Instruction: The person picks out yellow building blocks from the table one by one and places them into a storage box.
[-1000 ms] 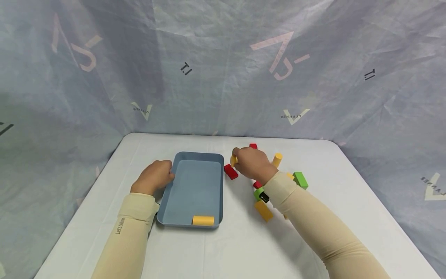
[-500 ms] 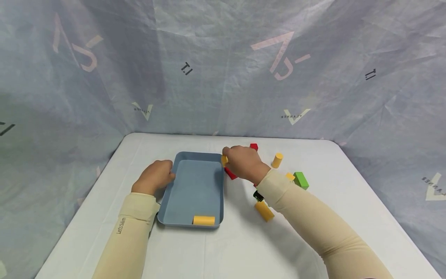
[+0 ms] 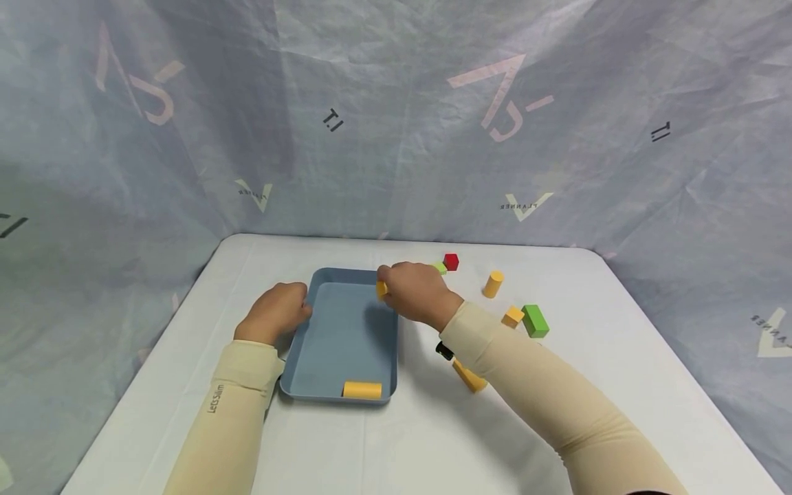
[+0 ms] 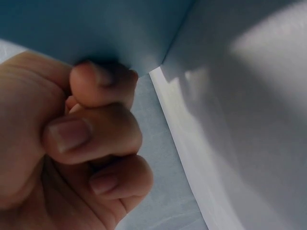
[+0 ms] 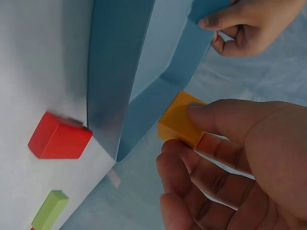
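A blue-grey tray (image 3: 346,337) lies on the white table. My left hand (image 3: 275,313) grips its left rim; in the right wrist view the thumb of that hand (image 5: 252,24) lies over the rim. Between thumb and fingers, my right hand (image 3: 417,292) pinches a yellow block (image 5: 180,117), held above the far right part of the tray. A yellow cylinder (image 3: 362,390) lies on its side inside, along the near wall. In the right wrist view a red block (image 5: 62,139) rests beside the tray's outer wall; from the head it is hidden behind my right hand.
Right of the tray lie a light green block (image 3: 439,268), a red block (image 3: 452,262), an upright yellow cylinder (image 3: 493,284), a yellow-orange cube (image 3: 513,317) and a green block (image 3: 535,321). Another yellow piece (image 3: 468,376) is partly covered by my right forearm.
My right hand has moved left with the yellow block, from beside the tray to over its right rim. The left hand keeps its grip on the tray, which stays put.
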`<action>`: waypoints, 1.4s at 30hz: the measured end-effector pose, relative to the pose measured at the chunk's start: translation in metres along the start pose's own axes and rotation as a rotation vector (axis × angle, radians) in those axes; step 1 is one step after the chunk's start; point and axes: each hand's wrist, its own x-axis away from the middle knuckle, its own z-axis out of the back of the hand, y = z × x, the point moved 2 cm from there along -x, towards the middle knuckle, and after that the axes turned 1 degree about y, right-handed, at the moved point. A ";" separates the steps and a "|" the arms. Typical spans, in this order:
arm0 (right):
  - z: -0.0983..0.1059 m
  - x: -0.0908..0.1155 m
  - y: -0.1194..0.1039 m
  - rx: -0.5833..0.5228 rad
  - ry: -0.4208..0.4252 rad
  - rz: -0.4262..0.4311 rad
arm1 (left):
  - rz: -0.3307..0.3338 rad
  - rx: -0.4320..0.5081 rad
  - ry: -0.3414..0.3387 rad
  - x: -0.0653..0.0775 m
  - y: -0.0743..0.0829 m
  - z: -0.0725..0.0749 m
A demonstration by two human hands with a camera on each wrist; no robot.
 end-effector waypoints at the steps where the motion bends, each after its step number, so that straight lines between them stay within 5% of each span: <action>1: -0.001 -0.001 -0.002 0.001 0.000 0.010 | 0.002 0.000 0.000 0.000 0.000 0.000; 20: -0.016 -0.005 -0.023 -0.001 -0.037 0.122 | 0.009 0.011 -0.005 -0.003 -0.002 -0.002; 42: -0.026 -0.006 -0.045 0.137 -0.102 0.185 | 0.002 0.005 0.007 -0.005 -0.001 -0.005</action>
